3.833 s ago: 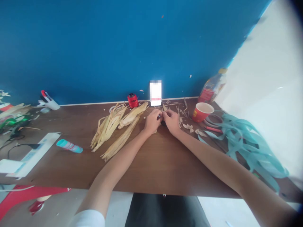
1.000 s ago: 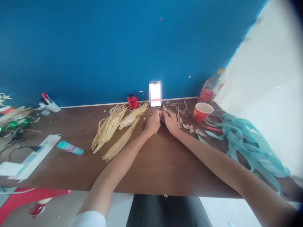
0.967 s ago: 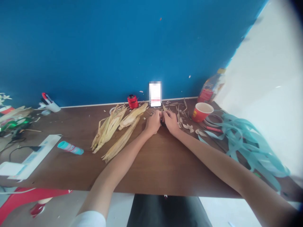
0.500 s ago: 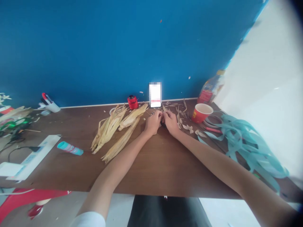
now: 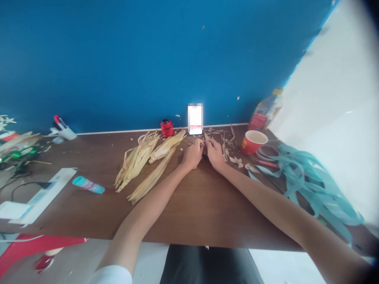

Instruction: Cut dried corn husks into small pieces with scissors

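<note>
My left hand [image 5: 194, 153] and my right hand [image 5: 214, 153] meet near the back of the brown table, thumbs and fingers pinched closely together. What they hold is mostly hidden behind the fingers; a small dark patch shows between the palms. A pale pointed tip, like a piece of dried husk [image 5: 206, 136], pokes up by my right fingers, and I cannot tell whether it is held. Left of my hands lie dried corn husks [image 5: 137, 161], with a long husk strip [image 5: 151, 179] beside my left forearm. Curled husk scraps [image 5: 236, 161] are scattered right of my right hand.
A lit phone [image 5: 195, 118] leans on the blue wall behind my hands. Nearby are a red spool [image 5: 167, 128], a paper cup [image 5: 254, 142], a bottle [image 5: 265, 110] and tangled teal ribbon [image 5: 308, 177]. Leftward lie a glue stick [image 5: 89, 184], power strip [image 5: 44, 197] and pen cup [image 5: 67, 133].
The whole view has shifted very slightly. Both hands stay pinched together in the same place, with hardly any visible finger movement.
</note>
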`<state>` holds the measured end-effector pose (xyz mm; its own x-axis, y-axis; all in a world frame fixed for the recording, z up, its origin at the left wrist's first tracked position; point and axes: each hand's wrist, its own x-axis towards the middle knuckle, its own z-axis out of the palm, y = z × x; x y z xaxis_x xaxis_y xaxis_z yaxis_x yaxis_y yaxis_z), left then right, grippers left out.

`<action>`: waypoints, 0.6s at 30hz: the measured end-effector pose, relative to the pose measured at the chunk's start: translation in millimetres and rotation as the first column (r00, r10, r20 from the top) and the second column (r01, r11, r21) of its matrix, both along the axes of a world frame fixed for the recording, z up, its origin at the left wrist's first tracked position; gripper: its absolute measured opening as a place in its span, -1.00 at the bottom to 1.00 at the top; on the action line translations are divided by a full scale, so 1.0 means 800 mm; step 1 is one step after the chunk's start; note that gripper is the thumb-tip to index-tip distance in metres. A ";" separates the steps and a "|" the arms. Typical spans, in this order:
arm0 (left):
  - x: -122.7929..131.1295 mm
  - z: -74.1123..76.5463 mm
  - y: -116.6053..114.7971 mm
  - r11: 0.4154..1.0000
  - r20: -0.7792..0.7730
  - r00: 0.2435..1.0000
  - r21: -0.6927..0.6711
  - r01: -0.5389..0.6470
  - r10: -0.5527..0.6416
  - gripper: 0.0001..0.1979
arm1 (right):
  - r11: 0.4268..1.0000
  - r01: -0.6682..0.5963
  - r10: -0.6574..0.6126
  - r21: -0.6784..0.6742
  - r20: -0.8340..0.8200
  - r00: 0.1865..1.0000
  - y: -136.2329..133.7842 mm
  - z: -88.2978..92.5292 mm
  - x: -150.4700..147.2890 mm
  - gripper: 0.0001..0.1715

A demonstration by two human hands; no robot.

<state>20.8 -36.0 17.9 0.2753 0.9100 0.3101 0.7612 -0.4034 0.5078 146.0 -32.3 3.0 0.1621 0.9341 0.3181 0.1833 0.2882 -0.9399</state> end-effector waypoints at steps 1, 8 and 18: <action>0.000 0.002 -0.001 1.000 -0.027 1.000 -0.010 0.001 -0.002 -0.81 | 1.000 0.004 -0.004 0.001 0.004 1.000 -0.001 0.001 0.000 -0.68; 0.002 0.010 -0.006 0.999 -0.128 0.991 -0.025 -0.040 0.037 -0.80 | 1.000 -0.007 0.007 0.004 0.019 1.000 -0.002 0.002 0.000 -0.70; 0.000 0.010 -0.006 1.000 -0.082 0.997 -0.029 0.002 -0.005 -0.81 | 1.000 -0.009 0.009 0.004 0.014 1.000 -0.003 0.002 0.000 -0.71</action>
<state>21.0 -41.1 25.7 0.3021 0.9172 0.2598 0.7994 -0.3923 0.4550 146.1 -34.4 4.9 0.1489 0.9344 0.3237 0.1936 0.2935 -0.9362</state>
